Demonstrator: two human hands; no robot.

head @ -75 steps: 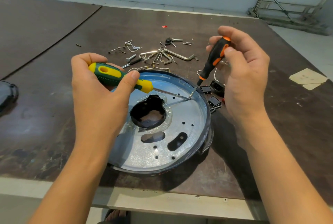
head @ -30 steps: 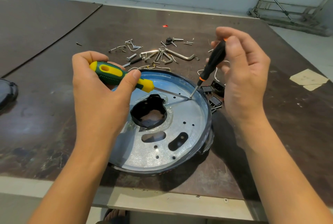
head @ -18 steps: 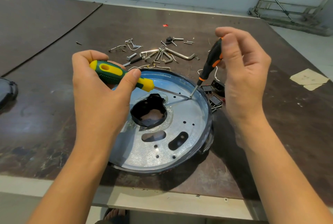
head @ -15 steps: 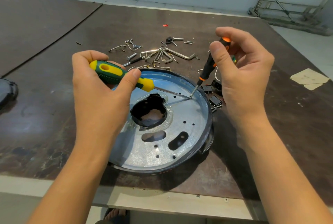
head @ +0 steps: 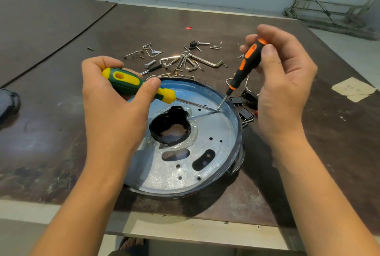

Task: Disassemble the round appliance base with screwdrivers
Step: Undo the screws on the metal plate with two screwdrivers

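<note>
The round appliance base [head: 205, 169] is a shiny metal disc with a dark rim, lying flat near the table's front edge, with a black-lined opening in its middle. My left hand [head: 115, 107] grips a green and yellow screwdriver [head: 135, 84], its shaft running right across the disc. My right hand [head: 281, 82] holds a slim black and orange screwdriver [head: 244, 66] by its top with the fingertips, tilted steeply. Both tips meet at one spot near the disc's far right rim.
Loose screws, hex keys [head: 185, 60] and wire bits are scattered behind the disc. Small black parts [head: 244, 103] lie right of the rim. A dark round object [head: 8, 103] sits at the left edge. Taped paper [head: 353, 89] marks the right side.
My right fingers have shifted on the black and orange handle, which has turned between frames. The left hand, its screwdriver and the disc have stayed in place.
</note>
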